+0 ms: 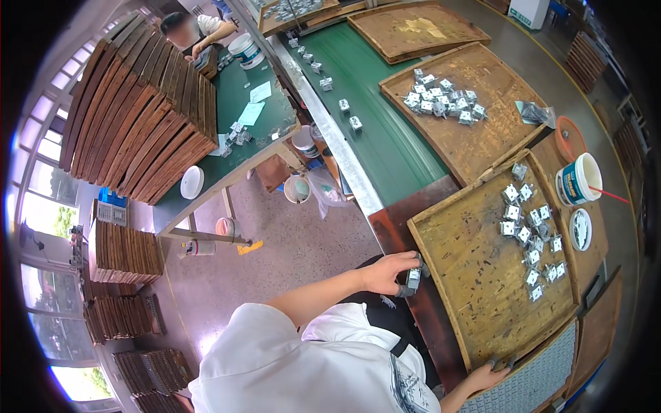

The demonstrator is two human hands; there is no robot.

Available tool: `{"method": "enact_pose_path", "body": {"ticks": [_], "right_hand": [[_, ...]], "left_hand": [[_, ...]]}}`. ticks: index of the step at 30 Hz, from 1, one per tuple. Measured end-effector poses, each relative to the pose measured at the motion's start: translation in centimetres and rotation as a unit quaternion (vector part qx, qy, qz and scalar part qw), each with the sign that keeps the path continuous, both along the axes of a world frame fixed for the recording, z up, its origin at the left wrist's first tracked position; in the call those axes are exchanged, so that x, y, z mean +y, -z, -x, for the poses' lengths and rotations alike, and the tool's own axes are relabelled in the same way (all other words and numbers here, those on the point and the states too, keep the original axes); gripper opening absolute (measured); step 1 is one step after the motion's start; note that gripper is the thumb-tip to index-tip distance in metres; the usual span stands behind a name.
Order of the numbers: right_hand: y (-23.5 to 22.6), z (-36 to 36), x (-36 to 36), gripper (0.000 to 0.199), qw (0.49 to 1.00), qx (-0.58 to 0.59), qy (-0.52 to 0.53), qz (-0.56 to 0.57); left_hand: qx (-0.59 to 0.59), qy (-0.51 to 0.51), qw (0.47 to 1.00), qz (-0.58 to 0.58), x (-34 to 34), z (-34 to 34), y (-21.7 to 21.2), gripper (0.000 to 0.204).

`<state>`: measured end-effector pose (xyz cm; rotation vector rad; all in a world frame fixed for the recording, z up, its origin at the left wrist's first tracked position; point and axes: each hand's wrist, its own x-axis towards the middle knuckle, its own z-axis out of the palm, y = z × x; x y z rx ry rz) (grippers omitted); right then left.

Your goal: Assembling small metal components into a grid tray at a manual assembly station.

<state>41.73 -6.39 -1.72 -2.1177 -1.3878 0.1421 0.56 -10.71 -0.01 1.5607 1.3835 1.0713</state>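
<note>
My left hand (pixel 392 273) is closed on a small grey metal part (pixel 414 279), held at the left rim of a shallow wooden tray (pixel 454 275). Several small silvery metal parts (pixel 530 237) lie scattered over the tray's right side. My right hand (pixel 487 375) grips the tray's near corner, with its fingers curled over the rim. A white shirt covers my shoulder and chest at the bottom of the view.
A second wooden tray (pixel 482 144) holds more metal parts (pixel 441 100) beside a green conveyor belt (pixel 385 131). A white tub (pixel 577 180), small dish (pixel 580 229) and orange lid (pixel 569 138) sit to the right. Stacked wooden trays (pixel 138 117) stand left. Another person (pixel 200 31) works far off.
</note>
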Motion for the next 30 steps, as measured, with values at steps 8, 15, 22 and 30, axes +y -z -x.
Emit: {"method": "enact_pose_path", "body": {"ticks": [8, 15, 22, 30], "right_hand": [[2.1, -2.9, -0.7, 0.06, 0.996, -0.081, -0.041, -0.007], [1.8, -3.2, -2.7, 0.057, 0.997, 0.03, -0.028, -0.072], [-2.5, -4.9, -7.7, 0.053, 0.993, 0.014, 0.079, -0.084], [-5.7, 0.4, -0.1, 0.04, 0.968, 0.167, 0.05, -0.183]], "left_hand": [[-0.014, 0.001, 1.0, 0.002, 0.1, -1.2, -0.8, 0.043], [-0.025, 0.009, 0.998, -0.065, 1.9, -8.2, -4.5, 0.052], [-0.094, 0.175, 0.98, -0.004, 6.1, -20.3, -2.3, 0.044], [-0.019, 0.117, 0.992, 0.039, 13.8, -21.0, -1.4, 0.03]]}}
